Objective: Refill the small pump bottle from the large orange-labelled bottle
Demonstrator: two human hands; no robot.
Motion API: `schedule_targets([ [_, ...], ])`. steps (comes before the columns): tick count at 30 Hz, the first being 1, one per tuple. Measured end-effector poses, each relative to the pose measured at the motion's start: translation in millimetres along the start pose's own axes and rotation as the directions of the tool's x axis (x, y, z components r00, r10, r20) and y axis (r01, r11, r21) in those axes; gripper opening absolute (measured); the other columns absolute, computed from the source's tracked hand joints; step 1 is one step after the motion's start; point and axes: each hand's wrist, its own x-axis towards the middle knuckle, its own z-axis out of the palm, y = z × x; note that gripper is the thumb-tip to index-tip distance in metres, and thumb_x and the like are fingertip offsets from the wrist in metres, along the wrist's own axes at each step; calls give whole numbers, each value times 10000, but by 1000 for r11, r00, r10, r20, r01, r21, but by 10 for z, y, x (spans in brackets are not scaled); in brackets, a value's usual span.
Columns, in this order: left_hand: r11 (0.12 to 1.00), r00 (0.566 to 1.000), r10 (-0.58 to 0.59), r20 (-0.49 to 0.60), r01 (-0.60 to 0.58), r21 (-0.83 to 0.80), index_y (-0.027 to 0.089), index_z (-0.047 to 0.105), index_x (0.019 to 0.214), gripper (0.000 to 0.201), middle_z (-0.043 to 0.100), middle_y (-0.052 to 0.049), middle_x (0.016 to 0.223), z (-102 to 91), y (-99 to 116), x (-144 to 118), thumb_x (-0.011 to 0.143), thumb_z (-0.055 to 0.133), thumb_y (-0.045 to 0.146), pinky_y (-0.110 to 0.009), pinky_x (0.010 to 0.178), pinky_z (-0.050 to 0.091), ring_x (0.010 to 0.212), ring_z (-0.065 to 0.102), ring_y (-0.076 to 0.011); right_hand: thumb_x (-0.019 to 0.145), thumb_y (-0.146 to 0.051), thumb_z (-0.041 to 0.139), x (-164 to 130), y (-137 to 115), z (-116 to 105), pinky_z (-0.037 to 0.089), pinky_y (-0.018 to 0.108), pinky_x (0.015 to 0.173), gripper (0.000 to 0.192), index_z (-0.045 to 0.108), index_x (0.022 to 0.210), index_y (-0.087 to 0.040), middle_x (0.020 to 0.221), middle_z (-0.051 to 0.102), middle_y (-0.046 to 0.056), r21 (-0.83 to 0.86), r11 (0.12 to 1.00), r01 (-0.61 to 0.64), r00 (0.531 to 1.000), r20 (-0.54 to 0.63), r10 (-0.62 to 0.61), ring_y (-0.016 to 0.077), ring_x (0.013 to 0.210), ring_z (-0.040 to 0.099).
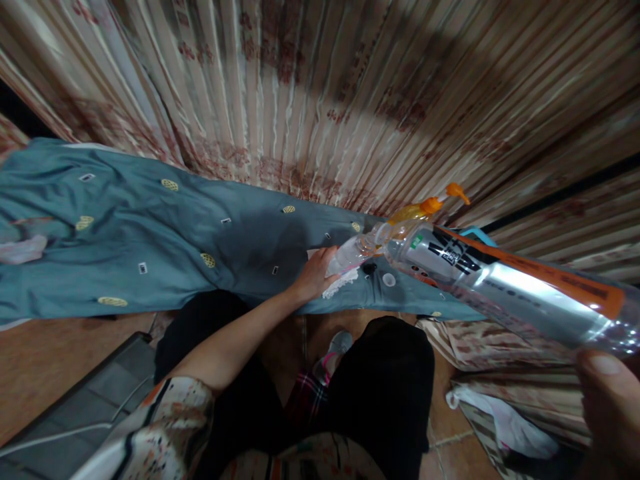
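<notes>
- Holding a clear plastic bottle (505, 283) in my right hand (607, 400), I have it tipped nearly flat, its open neck aimed toward the middle of the blue bedsheet (150, 233).
- Only my thumb and the heel of that hand show at the lower right corner, closed around the bottle's base; the other fingers are out of sight behind it.
- Its wall looks thin and glossy with a silver and orange label, so I judge it light, a bit squashy and slick; gripping low on the base, as I do, gives little control over the neck, and a hold nearer the middle would steady it.
- My left hand (315, 273) reaches forward with the arm stretched out and wrist low, fingers curled on a smaller clear bottle (353, 253) that lies on the sheet against a white cloth (340, 283).
- That small bottle seems light too and likely to roll, so pinning it from above suits it.
- An orange pump dispenser (425, 207) stands just behind the two bottles, near the striped curtain (320, 93).
- A small white cap (389, 279) and a dark one (369, 268) lie on the sheet below the big bottle's neck.
- I cannot tell how full either bottle is.
</notes>
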Motion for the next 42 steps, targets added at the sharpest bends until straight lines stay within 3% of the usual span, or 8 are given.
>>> schedule_targets([
  [4,1000,1000,0,6,0,-1,223,446,1363,597,624,-107,1299,-4,1,0,838,731,211,-472,1054,504,1228,605,-296,619,-445,878,-82,-93,20,344,682,1122,675,708,1269,-383,1308,694,45,-18,998,-58,998,-21,57,438,1221,602],
  [7,1000,1000,-11,17,11,-2,222,446,1365,603,621,-107,1296,-6,-1,0,834,732,204,-479,1053,504,1229,602,-300,616,-431,882,-13,1,-36,342,671,1122,674,709,1266,-385,1232,722,55,-2,999,-42,999,-11,42,428,1217,604],
  [11,1000,999,-14,30,15,-9,205,428,1378,627,597,-119,1338,-6,-7,3,833,737,194,-471,1075,488,1267,577,-297,571,-382,907,46,105,-119,341,651,1132,676,736,1225,-374,1292,698,44,17,1000,9,999,31,-10,421,1237,592],
  [18,1000,1000,-11,29,11,11,216,397,1404,651,588,-123,1354,31,-75,-2,846,731,224,-496,1103,463,1271,574,-295,742,-428,809,-62,-60,-56,372,665,1096,546,709,1276,-377,1280,694,68,-18,1000,16,999,48,-15,396,1175,629],
  [25,1000,1000,-1,18,1,2,224,393,1419,656,572,-126,1390,47,-108,-11,850,720,234,-488,1114,457,1298,564,-295,487,-477,907,241,157,-137,409,687,1021,542,811,1014,-393,1008,743,65,-16,978,207,975,83,-205,426,1004,662],
  [32,1000,1000,1,25,-1,10,215,395,1412,658,574,-140,1387,20,-77,-7,843,725,221,-503,1112,449,1292,565,-303,581,-428,901,35,-25,-68,364,673,1118,601,767,1164,-377,1217,720,44,-9,1000,18,998,53,-17,418,1118,644],
  [38,1000,1000,-7,20,7,24,212,402,1406,642,573,-141,1401,30,-73,-4,853,724,249,-498,1117,448,1311,551,-310,554,-411,907,80,20,-99,374,663,1101,649,765,1183,-335,1230,713,68,2,1000,-9,999,44,8,421,1119,643],
  [42,999,1000,-16,15,16,29,210,408,1405,656,580,-134,1385,26,-73,-5,838,737,238,-490,1111,456,1306,556,-307,548,-435,907,149,114,-177,400,675,1071,652,766,1178,-341,1241,717,69,-13,999,49,997,62,-48,435,1121,651],
])
